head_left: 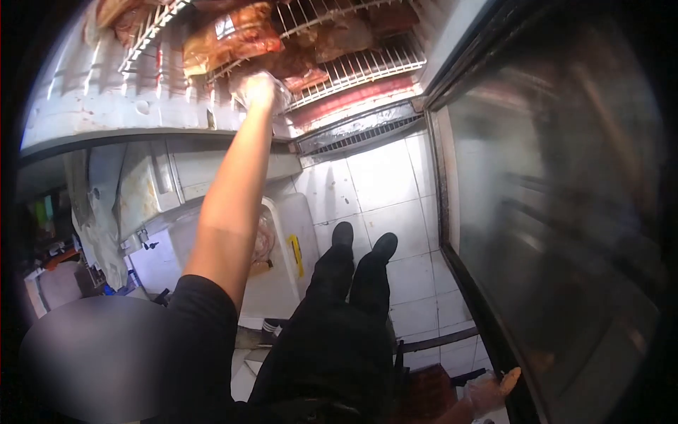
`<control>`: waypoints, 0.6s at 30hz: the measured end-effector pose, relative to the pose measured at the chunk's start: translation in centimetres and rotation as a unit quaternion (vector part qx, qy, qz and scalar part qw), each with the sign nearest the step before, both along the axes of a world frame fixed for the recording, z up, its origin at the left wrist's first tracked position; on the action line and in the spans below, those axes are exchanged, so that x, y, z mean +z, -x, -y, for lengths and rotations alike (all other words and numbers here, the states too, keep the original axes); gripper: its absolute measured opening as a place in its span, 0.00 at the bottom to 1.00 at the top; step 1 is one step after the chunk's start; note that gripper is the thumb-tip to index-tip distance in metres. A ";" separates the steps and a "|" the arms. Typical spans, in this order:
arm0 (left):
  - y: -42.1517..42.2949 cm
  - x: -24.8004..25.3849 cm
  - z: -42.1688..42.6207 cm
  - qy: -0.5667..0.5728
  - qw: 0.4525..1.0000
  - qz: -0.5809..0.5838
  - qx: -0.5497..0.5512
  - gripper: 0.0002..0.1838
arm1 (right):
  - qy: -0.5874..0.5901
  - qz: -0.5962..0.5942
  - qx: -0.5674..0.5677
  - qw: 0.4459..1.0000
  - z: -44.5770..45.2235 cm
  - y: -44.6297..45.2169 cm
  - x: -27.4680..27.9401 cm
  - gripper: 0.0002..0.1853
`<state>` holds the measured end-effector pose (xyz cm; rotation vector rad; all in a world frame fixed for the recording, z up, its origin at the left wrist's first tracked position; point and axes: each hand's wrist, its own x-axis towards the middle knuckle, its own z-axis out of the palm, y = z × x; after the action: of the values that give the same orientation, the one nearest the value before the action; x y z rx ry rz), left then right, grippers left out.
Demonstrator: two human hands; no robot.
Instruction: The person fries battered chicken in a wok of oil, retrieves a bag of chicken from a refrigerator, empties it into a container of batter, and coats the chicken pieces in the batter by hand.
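My left hand [260, 92] reaches into a lit refrigerator, in front of the wire shelves. Clear plastic shows around it, and glare hides what its fingers are doing. Just above it lies a clear bag of reddish-brown meat [236, 39] with a small label. More wrapped meat [300, 67] rests right beside the hand. At the lower right, my right hand [487, 392], in a clear plastic glove, has its fingers around the dark edge of the open glass door [558, 233].
White wire racks [367, 71] hold several meat packs. Below me is a white tiled floor [381, 177]. A white chest or bin [293, 212] with a yellow mark stands by my legs. A red crate [424, 392] sits near the door, and a cluttered area lies at left.
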<state>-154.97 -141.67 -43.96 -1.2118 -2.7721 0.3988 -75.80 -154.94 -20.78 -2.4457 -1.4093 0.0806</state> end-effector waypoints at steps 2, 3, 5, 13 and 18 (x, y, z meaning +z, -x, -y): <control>0.4 0.2 -0.4 -0.003 1.000 0.024 0.000 0.12 | -0.008 0.051 0.039 0.998 0.8 -2.9 -0.9 0.21; 0.3 0.4 -0.5 -0.080 0.992 0.084 0.055 0.11 | -0.015 0.044 0.006 0.999 0.7 -2.9 -0.9 0.21; 1.2 -0.5 -0.7 -0.362 0.860 0.290 0.213 0.10 | -0.029 -0.003 -0.076 0.997 -1.0 -0.4 -0.1 0.21; -0.3 -0.3 1.4 -0.676 0.573 0.421 0.194 0.05 | 0.069 -0.159 -0.124 0.977 -1.0 10.2 -0.9 0.25; -12.1 6.6 2.0 -0.714 0.516 0.429 0.198 0.16 | 0.228 -0.479 -0.072 0.845 5.9 20.7 -8.6 0.32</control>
<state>-142.86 -143.62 -37.38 -0.1638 -2.2283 -2.5093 -96.54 -160.82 -29.34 -2.2091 -0.7725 1.5137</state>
